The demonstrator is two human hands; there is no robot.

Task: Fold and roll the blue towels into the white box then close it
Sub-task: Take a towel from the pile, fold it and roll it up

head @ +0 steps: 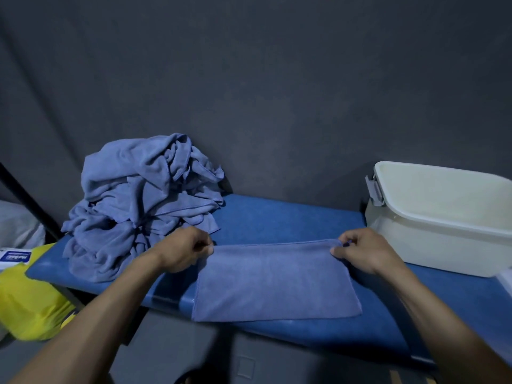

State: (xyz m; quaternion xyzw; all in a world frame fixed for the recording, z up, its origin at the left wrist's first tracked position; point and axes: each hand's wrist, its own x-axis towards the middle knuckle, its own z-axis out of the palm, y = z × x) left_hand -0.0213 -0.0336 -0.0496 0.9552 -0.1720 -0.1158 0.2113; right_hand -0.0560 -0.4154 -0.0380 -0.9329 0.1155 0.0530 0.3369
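Note:
A blue towel (274,281) lies flat on the blue padded bench (291,220), its near edge hanging just past the bench front. My left hand (182,250) pinches the towel's far left corner. My right hand (363,250) pinches its far right corner. A loose heap of several crumpled blue towels (138,200) sits at the bench's left end against the wall. The white box (448,217) stands open at the right end, with a grey latch on its left side. Nothing shows inside the box from here.
A dark grey wall runs behind the bench. A yellow bag (30,303) and a white-and-blue packet (15,257) lie to the left below the bench. A white flat piece (505,281), perhaps the lid, shows at the right edge. Grey floor lies below.

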